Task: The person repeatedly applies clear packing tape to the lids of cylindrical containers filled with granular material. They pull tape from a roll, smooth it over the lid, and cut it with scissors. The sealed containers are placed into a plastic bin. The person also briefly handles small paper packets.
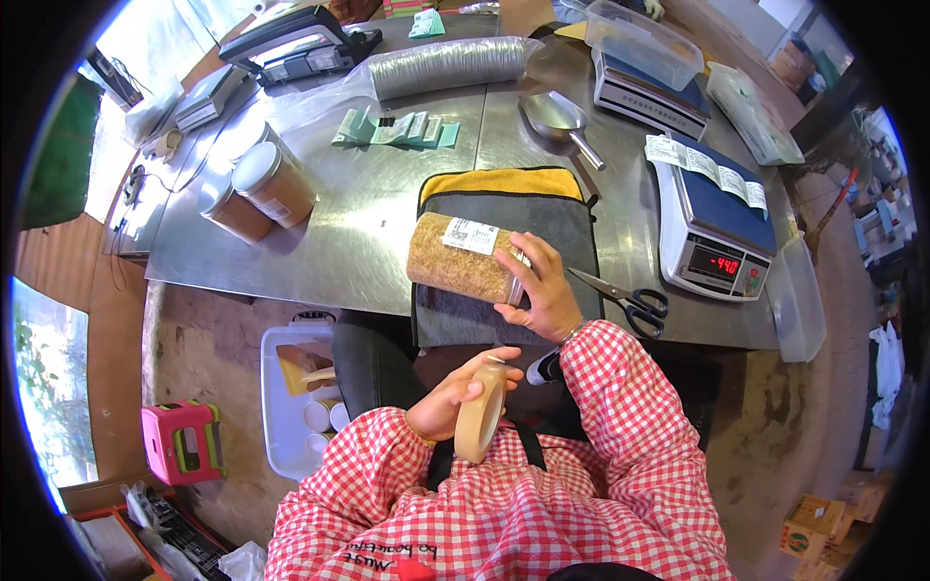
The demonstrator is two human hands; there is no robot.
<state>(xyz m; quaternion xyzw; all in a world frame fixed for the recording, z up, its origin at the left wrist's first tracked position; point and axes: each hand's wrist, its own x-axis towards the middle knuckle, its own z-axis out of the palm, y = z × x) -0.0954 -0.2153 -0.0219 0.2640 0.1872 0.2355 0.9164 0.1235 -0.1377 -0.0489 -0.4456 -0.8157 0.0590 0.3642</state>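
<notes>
Right hand (pixel 544 295) gripping grain-filled jar (pixel 463 258), lid end hidden, left hand (pixel 453 402) clutching tape roll (pixel 481 412)

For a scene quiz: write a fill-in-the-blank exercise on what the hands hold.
1. The right hand holds a clear jar lying on its ____.
2. The left hand holds a roll of ____.
3. The scissors lie beside the digital ____.

Missing words: side; tape; scale
</notes>
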